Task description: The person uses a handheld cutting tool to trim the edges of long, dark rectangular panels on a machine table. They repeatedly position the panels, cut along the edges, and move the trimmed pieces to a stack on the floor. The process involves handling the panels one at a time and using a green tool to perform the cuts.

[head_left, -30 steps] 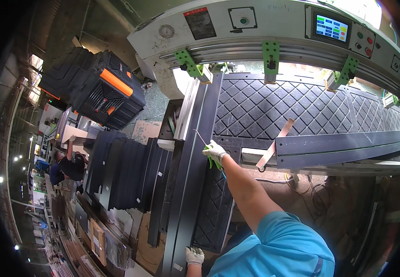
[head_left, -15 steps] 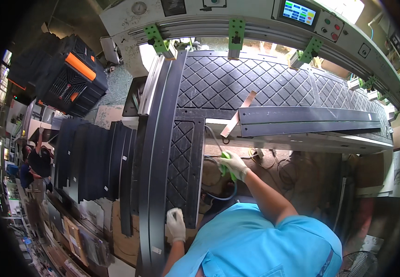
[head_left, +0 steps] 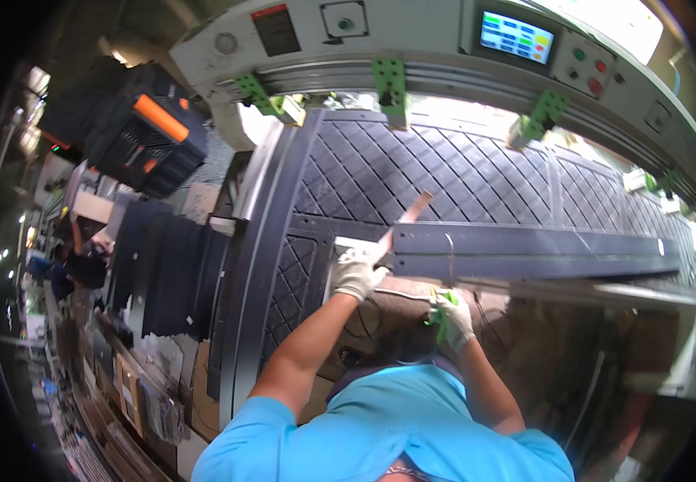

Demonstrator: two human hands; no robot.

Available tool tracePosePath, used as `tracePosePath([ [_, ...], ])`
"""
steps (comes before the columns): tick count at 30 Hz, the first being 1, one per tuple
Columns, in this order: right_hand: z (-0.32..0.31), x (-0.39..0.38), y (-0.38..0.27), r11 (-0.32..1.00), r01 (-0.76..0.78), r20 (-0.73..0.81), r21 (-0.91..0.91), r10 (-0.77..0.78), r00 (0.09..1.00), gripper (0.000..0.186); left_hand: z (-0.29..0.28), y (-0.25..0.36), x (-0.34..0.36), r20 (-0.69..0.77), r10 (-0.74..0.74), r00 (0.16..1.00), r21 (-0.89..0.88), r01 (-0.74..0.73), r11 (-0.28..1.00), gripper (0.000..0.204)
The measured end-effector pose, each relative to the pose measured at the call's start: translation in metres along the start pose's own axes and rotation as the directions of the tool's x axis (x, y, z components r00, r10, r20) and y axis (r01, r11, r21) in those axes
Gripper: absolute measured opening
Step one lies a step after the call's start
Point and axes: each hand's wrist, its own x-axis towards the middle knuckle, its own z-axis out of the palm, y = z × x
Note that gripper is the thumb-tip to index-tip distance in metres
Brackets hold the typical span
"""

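Observation:
My gloved left hand (head_left: 358, 273) is at the lower end of a flat copper-coloured strip (head_left: 414, 210), its fingers closed over that end and hiding it. The strip slants past the left end of long dark boards (head_left: 524, 251) on the workbench. Lower and to the right, my gloved right hand (head_left: 458, 317) is wrapped round a green air gun (head_left: 442, 312), held in front of the bench edge. Under the strip and boards spreads a large black panel (head_left: 436, 173) with a diamond-groove pattern.
Along the back runs a white machine beam (head_left: 412, 32) with green clamps (head_left: 390, 84) and a lit screen (head_left: 516, 36). Long dark profiles (head_left: 255, 265) lie at my left, with stacked dark panels (head_left: 175, 273) beyond. Far left, another person (head_left: 83, 261) is seen.
My left hand has moved from the panel's near left edge up to the strip. My right hand has shifted right with the green air gun. The view has tilted and moved.

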Motion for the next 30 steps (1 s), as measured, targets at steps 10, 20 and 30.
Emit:
tracePosePath([
  [10,-0.06,0.064,-0.027,0.992,0.013,-0.067,-0.126,-0.021,0.998,0.019,-0.01,-0.035,0.053,-0.082,0.06,0.995,0.088,-0.053,0.995,0.024],
  [20,-0.055,0.063,-0.04,0.993,-0.02,-0.06,-0.113,0.013,0.998,0.019,-0.095,-0.137,0.03,-0.525,-0.103,0.845,-0.243,-0.033,0.97,0.018],
  [30,0.013,0.043,-0.072,0.955,0.07,0.168,-0.289,-0.022,0.986,0.024,-0.069,-0.268,0.074,0.059,-0.649,0.759,-0.987,0.14,0.074,0.029],
])
